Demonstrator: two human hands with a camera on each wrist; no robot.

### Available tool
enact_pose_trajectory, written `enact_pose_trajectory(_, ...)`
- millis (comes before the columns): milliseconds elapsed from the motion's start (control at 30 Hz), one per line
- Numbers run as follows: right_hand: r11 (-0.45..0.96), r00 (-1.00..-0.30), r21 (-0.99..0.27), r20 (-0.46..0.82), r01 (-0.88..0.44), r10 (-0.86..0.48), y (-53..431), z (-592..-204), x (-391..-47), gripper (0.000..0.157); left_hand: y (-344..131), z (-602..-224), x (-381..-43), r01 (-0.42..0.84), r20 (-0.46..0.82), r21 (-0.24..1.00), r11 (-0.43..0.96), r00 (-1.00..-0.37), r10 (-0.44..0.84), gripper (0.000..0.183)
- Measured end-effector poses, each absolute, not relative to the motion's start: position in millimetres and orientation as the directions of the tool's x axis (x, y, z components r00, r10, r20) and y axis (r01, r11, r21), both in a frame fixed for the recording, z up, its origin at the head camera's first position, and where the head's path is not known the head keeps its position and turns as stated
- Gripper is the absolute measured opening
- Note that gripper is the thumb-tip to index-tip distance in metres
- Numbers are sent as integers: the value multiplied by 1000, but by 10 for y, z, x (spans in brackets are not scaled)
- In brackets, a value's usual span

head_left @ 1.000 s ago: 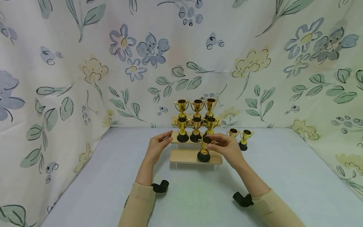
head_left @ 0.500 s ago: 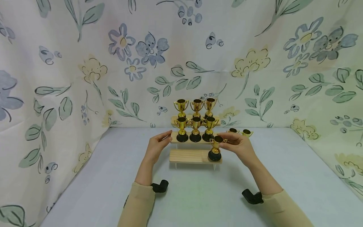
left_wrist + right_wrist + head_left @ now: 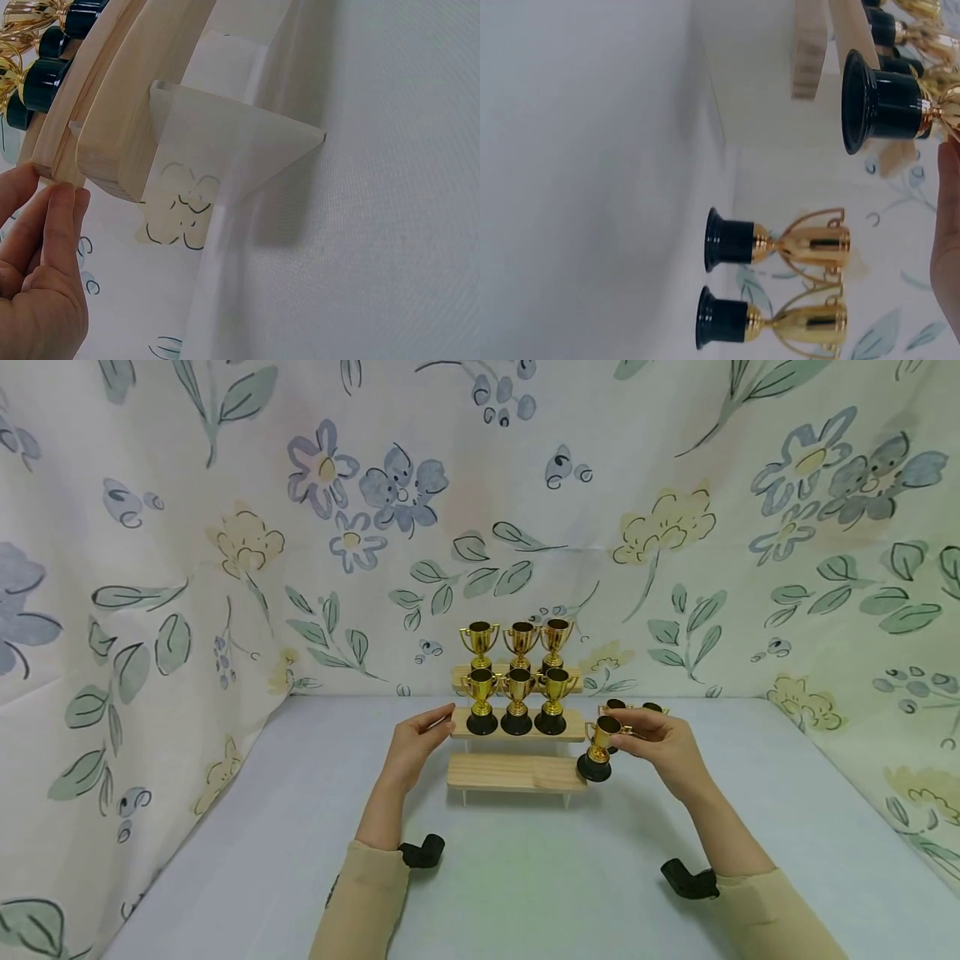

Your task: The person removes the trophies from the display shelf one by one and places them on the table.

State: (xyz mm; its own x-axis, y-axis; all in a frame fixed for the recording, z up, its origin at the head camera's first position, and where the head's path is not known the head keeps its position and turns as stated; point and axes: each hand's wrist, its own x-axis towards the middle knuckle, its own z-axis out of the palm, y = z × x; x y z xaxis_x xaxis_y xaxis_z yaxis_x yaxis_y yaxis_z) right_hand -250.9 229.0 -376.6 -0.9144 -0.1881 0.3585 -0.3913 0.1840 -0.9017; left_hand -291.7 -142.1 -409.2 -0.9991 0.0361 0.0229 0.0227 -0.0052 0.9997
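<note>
A small gold trophy cup (image 3: pixel 599 747) with a black base is in my right hand (image 3: pixel 667 755), pinched between thumb and fingers. It hangs at the right end of the lowest board (image 3: pixel 510 772) of a three-step wooden display stand, leaning slightly. In the right wrist view, the underside of this trophy's base (image 3: pixel 857 105) shows, clear of the table. My left hand (image 3: pixel 414 745) grips the left end of the middle board (image 3: pixel 573 725), thumb on one side and fingers on the other. Upright trophies (image 3: pixel 517 700) line the middle and top boards, three on each.
Two more gold trophies stand on the table at the right, partly behind my right hand; the right wrist view shows the nearer trophy (image 3: pixel 810 322) and the other trophy (image 3: pixel 810 244). Clear plastic supports (image 3: pixel 232 142) hold up the boards. A floral cloth (image 3: pixel 480 485) hangs behind.
My right hand has carried the trophy rightward from above the lowest board to its right end, and the trophy now tilts a little. My left hand has stayed on the middle board.
</note>
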Motion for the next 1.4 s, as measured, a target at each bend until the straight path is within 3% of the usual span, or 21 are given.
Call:
enact_pose_trajectory(600,217,-938,-913,322,-344,-131,2683,-3881,-2559,36,-1421,-4099,-2927,16,16,1000,-6,-999,29,41)
enact_pose_trajectory(833,320,-954,-899,287,-299,-85,2855,-3932,-2591,41,-1426,-4102,-2932,19,20,1000,-9,-999,37,42)
enact_pose_trajectory(1400,178,-939,-922,334,-344,-85,3203,-4072,-2665,37,-1424,-4114,-2937,19,20,1000,-20,-999,37,41)
